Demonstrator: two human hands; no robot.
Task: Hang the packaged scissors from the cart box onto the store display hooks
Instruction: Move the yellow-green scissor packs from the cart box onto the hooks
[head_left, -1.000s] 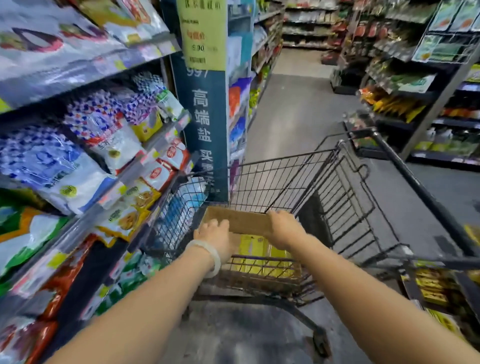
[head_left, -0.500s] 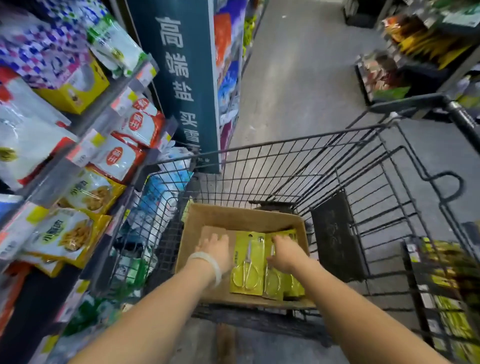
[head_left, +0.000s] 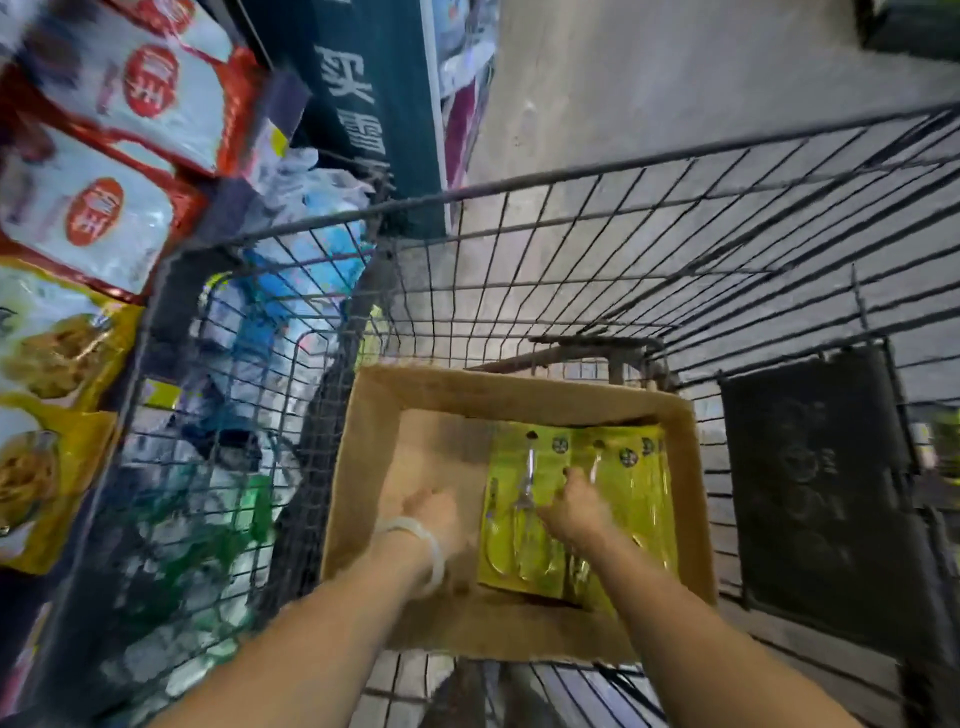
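Cart (head_left: 571, 176): wire basket; I look down into it.
Cardboard box (head_left: 363, 467): open, on the cart floor.
Packaged scissors (head_left: 644, 499): yellow-green packs stacked along the box's right side.
Left hand (head_left: 434, 517): on the bare box floor; blurred, I cannot tell its grip.
Right hand (head_left: 576, 506): resting on the packs, fingers bent; whether it grips one, I cannot tell.

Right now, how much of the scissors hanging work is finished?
Nothing looks hung yet. The yellow-green packaged scissors lie in the brown cardboard box inside the wire cart. The right hand rests on them; the left hand is beside them. Lifting and hanging remain.
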